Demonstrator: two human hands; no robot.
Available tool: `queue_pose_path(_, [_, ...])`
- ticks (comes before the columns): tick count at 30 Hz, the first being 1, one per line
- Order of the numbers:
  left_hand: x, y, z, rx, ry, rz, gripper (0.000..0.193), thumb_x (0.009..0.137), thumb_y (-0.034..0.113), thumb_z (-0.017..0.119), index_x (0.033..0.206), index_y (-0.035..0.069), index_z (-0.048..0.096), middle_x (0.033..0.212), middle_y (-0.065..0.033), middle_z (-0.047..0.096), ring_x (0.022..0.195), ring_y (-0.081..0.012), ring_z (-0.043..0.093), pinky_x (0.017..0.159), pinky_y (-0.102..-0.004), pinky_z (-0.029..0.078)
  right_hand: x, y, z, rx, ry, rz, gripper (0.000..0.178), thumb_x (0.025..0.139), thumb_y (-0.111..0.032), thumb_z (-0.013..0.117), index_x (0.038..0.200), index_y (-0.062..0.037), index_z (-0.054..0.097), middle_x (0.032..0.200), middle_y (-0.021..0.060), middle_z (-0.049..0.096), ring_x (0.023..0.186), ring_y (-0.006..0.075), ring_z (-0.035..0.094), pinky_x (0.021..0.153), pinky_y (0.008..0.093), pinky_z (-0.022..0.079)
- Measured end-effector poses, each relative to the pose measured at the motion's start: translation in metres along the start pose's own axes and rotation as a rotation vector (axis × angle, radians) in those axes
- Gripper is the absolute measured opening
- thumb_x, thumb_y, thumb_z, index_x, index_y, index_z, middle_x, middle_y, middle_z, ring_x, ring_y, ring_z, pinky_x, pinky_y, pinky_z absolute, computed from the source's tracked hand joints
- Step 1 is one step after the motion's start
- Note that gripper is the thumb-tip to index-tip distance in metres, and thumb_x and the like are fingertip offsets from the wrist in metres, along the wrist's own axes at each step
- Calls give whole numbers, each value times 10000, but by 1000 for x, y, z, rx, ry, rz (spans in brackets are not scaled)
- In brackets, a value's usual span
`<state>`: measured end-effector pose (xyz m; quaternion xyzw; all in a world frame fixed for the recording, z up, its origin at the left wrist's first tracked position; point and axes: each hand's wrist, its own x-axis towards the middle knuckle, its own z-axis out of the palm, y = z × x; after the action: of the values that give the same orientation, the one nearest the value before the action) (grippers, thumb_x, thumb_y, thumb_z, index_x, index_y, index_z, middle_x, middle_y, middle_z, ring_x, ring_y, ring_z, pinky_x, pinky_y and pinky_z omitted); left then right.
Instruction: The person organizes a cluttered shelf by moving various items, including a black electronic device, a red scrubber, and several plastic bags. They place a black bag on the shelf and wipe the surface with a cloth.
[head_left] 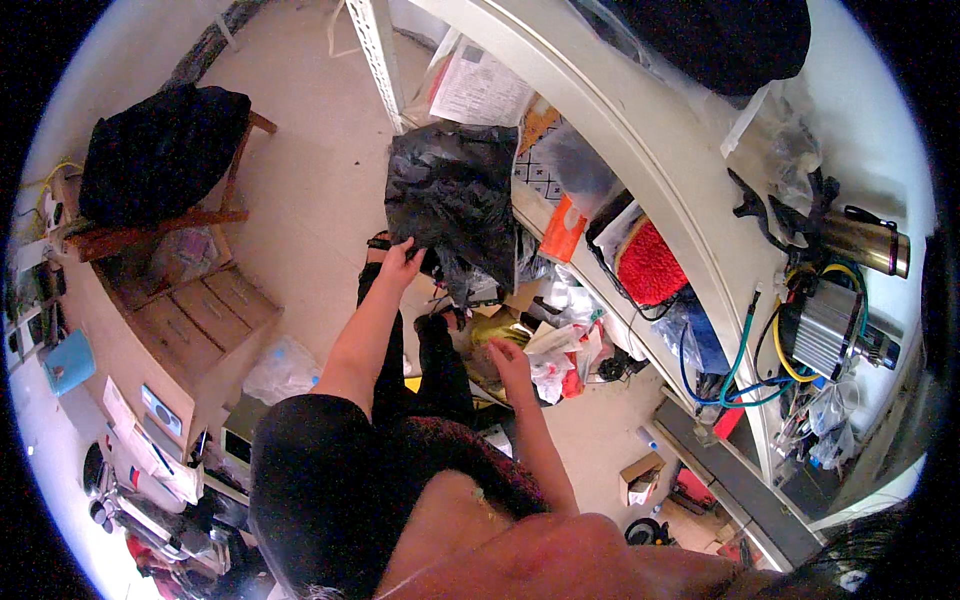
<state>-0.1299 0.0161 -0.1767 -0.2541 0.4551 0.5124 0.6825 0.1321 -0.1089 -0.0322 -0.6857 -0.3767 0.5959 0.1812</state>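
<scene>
A pale floor point(300, 120) is stretching through a crowded room, with a white metal shelf point(620, 110) running along the right and a beige table point(112, 372) curving along the left. Near the table, a wooden chair point(150, 234) is bearing a heap of black cloth point(165, 150), while a brown carton point(215, 310) is sitting just beside it. At center, a black bag point(455, 185) is hanging in front of the shelf, above the person's feet. Below it, a pile of plastic bags point(555, 372) is lying on the floor. On the shelf, a red fleecy item point(650, 262), a grey finned device point(828, 328), a gold flask point(868, 242) and an orange packet point(563, 230) are resting among other goods. The left hand point(402, 262) is holding the black bag, its fingers pinching the lower left edge. The right hand point(508, 358) is hovering near the pile, its fingers curling; whether they are gripping anything cannot be told.
</scene>
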Motion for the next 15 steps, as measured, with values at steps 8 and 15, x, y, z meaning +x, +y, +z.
queue_pose_path(8, [-96,6,-16,35,-180,-311,246,814,82,555,1055,53,514,1019,-58,568,921,-210,549,788,-301,487,5,-84,30,982,-235,378,501,808,-436,510,1170,-92,454,1081,52,554,953,201,524,782,341,436])
queue_pose_path(15, [-161,-4,22,454,-342,-357,305,851,129,516,1137,36,462,1099,-69,531,1010,-235,513,879,-382,428,76,-102,32,989,-23,433,467,794,-362,539,1166,-93,455,1113,85,526,978,267,509,838,440,404])
